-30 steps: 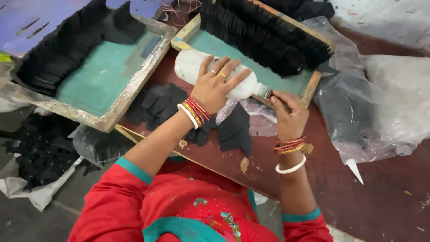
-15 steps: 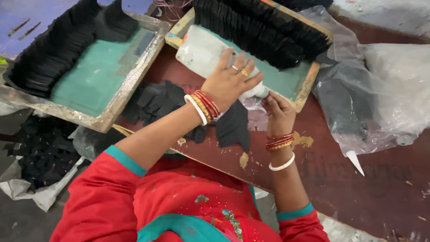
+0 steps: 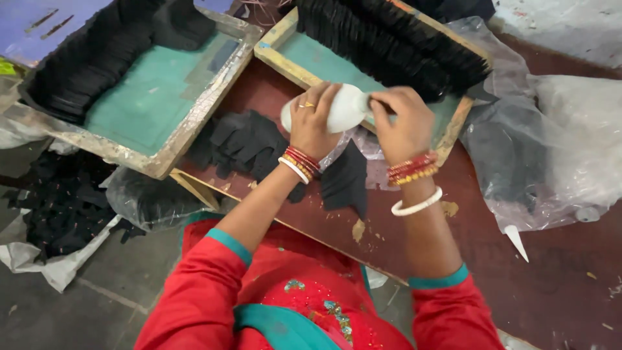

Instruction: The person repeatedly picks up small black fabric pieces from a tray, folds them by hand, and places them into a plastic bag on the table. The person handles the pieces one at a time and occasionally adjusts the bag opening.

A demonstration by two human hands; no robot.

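Holding the white bottle (image 3: 343, 107), the left hand (image 3: 312, 123) wrapped its fingers around the fat end. Just right of that grip, the right hand (image 3: 403, 120) was closed tight over the bottle's narrow end. Under both hands lay black cloth pieces (image 3: 249, 139), and behind them a wooden tray (image 3: 453, 129).
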